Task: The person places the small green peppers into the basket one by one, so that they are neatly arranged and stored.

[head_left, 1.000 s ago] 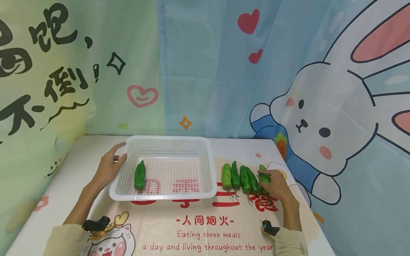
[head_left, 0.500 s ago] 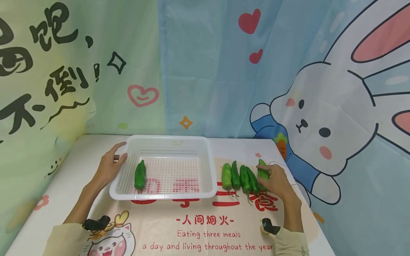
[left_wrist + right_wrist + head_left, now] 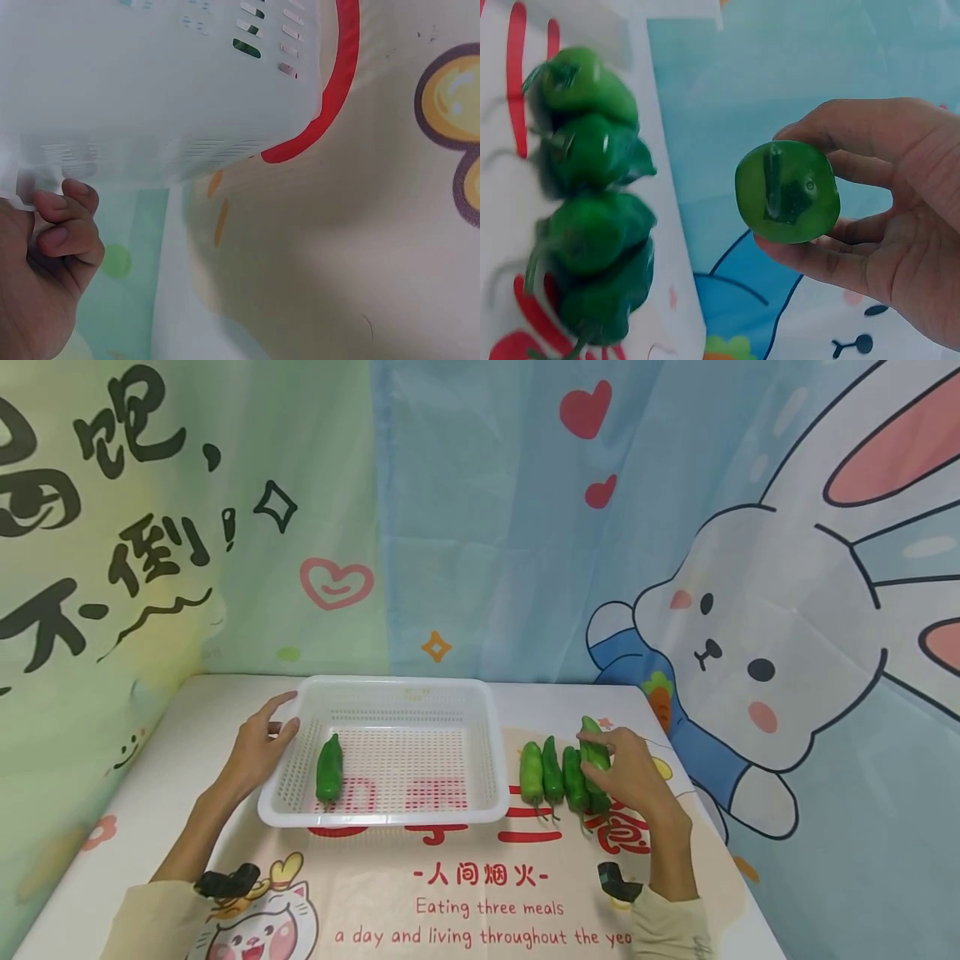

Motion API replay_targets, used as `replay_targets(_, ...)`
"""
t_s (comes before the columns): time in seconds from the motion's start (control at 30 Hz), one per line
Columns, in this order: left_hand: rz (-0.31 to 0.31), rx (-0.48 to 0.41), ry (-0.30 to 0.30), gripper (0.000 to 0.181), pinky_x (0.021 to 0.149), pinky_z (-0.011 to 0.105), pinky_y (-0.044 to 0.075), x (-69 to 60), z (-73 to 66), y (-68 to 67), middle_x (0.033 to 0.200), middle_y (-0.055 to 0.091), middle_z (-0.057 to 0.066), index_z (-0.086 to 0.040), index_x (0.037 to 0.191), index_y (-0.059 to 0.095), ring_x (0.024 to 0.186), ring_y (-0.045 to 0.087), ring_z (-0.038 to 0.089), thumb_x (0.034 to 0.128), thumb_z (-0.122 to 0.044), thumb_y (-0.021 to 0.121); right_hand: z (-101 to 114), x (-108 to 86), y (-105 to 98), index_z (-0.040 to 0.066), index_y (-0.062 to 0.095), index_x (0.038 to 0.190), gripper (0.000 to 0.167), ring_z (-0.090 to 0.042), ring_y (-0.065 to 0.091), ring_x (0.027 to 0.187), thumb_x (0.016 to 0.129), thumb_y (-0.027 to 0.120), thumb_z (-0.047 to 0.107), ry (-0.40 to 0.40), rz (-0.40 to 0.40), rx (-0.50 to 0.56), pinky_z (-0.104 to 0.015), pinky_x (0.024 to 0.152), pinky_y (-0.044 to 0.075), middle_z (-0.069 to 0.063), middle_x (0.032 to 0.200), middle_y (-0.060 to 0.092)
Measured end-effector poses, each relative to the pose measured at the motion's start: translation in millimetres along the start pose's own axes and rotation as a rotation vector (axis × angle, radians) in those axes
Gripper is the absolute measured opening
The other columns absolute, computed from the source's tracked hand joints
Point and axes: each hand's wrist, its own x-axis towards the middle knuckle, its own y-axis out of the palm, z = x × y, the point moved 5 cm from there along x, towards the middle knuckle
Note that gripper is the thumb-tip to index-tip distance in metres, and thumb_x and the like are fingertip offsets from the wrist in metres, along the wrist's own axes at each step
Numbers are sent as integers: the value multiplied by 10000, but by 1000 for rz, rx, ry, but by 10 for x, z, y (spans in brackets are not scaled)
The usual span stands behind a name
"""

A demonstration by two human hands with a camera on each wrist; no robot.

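R fingers (image 3: 855, 124) pinch 1 pepper (image 3: 799, 191), L fingers (image 3: 75, 236) grip basket (image 3: 382, 820) w/ 1 other pepper (image 3: 328, 770), 4 loose peppers (image 3: 592, 229) nearby.

The white rectangular slotted basket (image 3: 382, 821) looks like smooth, faintly shiny plastic, and the long green peppers (image 3: 531, 772) have glossy, smooth skins. The blue-and-green printed backdrop (image 3: 465, 535) appears to be creased cloth; the beige sleeves (image 3: 153, 920) look like matt fabric.
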Motion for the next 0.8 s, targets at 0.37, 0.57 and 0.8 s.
replay_targets(0.37,10,-16,15,596,623,306,654,-10,-19,13,1223,701,429,-43,1703,308,848,812,389,1165,-196,513,272,106,103,58,766,1366,418,-376,641,1109,952,784,112,-55,5,7,-612,988,599,-219,1224,739)
replay_targets(0.57,8,-21,24,592,609,302,651,-21,-13,4,1221,700,438,-47,1703,310,842,811,388,1168,-205,506,450,161,147,45,767,1359,417,-342,647,1072,947,772,103,-101,23,39,-701,1114,477,-191,1197,750)
replay_targets(0.8,4,-15,28,587,603,283,641,-19,-19,-7,1205,706,442,-26,1696,314,827,814,395,1165,-190,505,642,237,203,38,760,1367,429,-267,595,1023,942,764,96,-154,54,56,-416,867,528,-165,1161,732)
